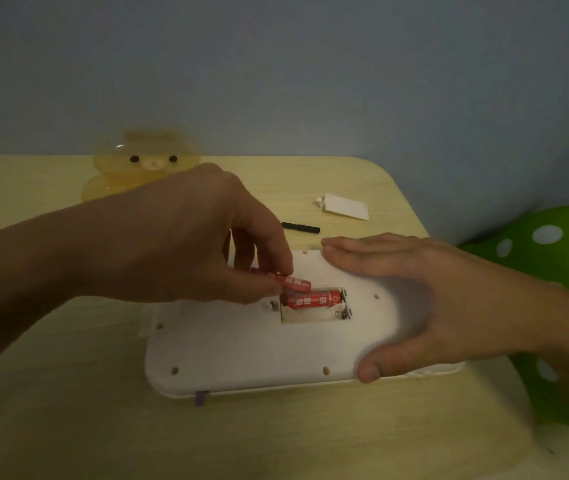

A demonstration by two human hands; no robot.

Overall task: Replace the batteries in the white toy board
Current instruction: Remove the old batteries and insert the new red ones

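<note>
The white toy board (241, 348) lies face down on the yellowish table, its battery compartment (314, 308) uncovered. One red battery (312, 299) sits in the far slot; the near slot shows bare white plastic. My left hand (172, 240) pinches a second red battery (290, 281) between thumb and forefinger, tilted just above the compartment's left end. My right hand (421, 303) clasps the board's right side, fingers flat on its back and thumb on the near edge.
The white compartment cover (345, 206) lies on the table behind the board, with a thin black stick (300, 227) beside it. A translucent yellow bear-faced toy (141, 164) stands at the back left. Green spotted fabric (560, 271) borders the table's right edge.
</note>
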